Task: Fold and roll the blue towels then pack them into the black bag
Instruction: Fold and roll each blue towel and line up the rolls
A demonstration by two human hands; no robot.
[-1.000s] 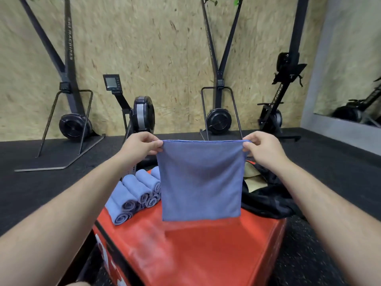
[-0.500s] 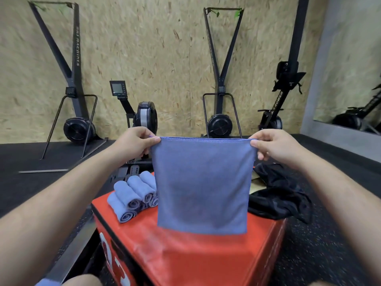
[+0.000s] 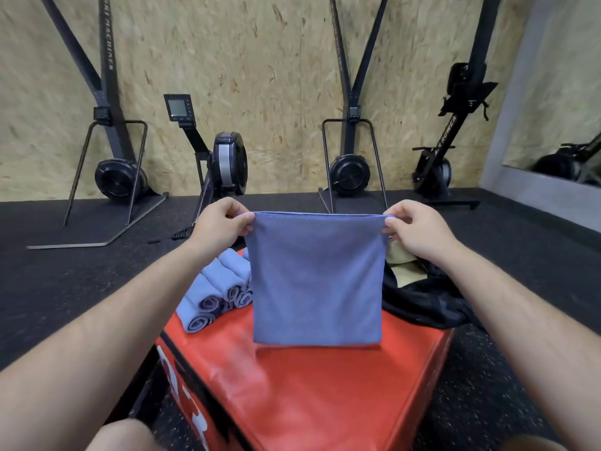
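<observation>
Two hands hold a blue towel [image 3: 317, 281] stretched out above the red box [image 3: 309, 395].

The left hand [image 3: 221, 219] pinches the towel's upper left corner with curled fingers, and the right hand [image 3: 418, 229] pinches the upper right corner the same way. The cloth hangs flat over the middle of the box; whether its lower hem touches the top I cannot tell. On the box's far left part lie the rolled towels [image 3: 213, 296], side by side, spiral ends toward the camera. The black bag [image 3: 426, 304] slumps at the box's far right edge, partly hidden behind the towel. Beyond the box, exercise machines [image 3: 227, 164] stand against a chipboard wall [image 3: 260, 60].
</observation>
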